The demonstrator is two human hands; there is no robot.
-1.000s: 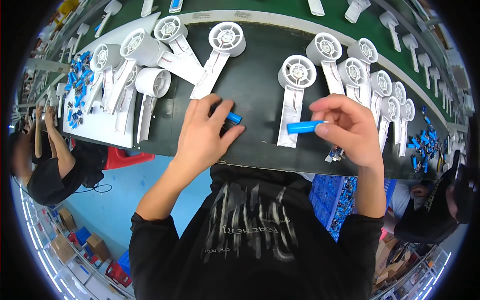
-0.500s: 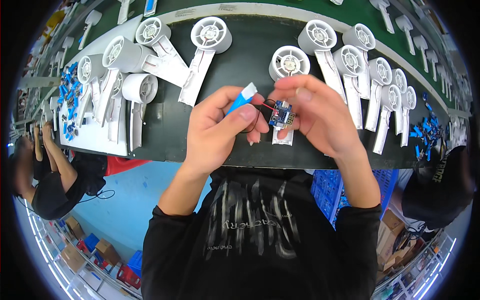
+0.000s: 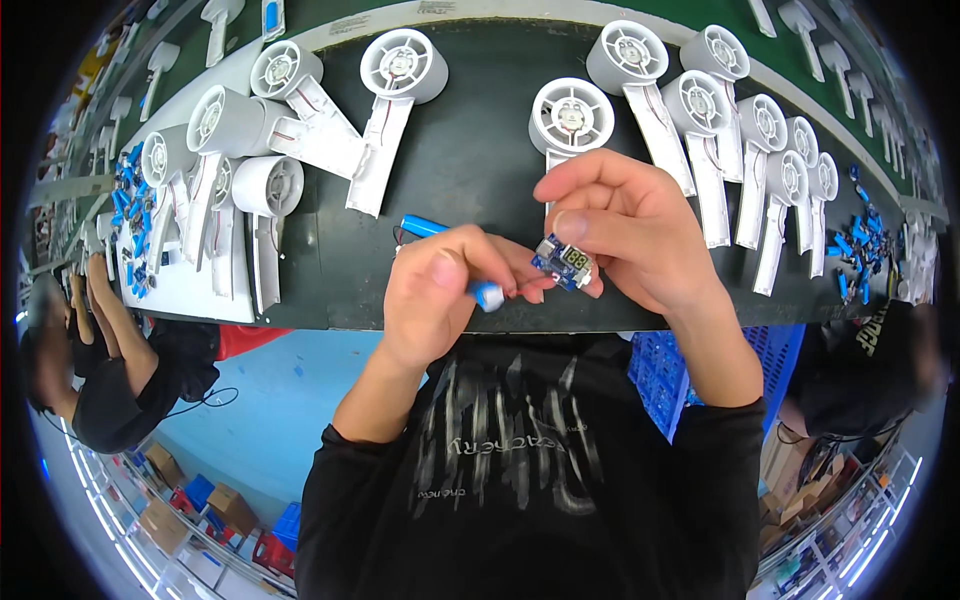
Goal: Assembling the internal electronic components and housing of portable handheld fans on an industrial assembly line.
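Holding a small blue circuit board with a digit display (image 3: 560, 258) over the near side of the dark counter (image 3: 490, 150), clamped between thumb and fingers of the right hand (image 3: 642, 240). Gripping a blue cylinder with a pale end (image 3: 487, 294) in the left hand (image 3: 430, 295), with curled fingers shut around it, near the board. Can also spot a second blue cylinder (image 3: 424, 225) lying just beyond the left hand. As for stuff in the way: looking at a white round-headed plastic fan (image 3: 571, 117) right behind the right hand, with its handle mostly blocked from view. Seeing more white fans bunched up left (image 3: 218, 120) and right (image 3: 697, 103), plus heaps of small blue parts (image 3: 843, 243) at both ends, and a blue plastic crate (image 3: 652, 380) below the counter edge on the right.
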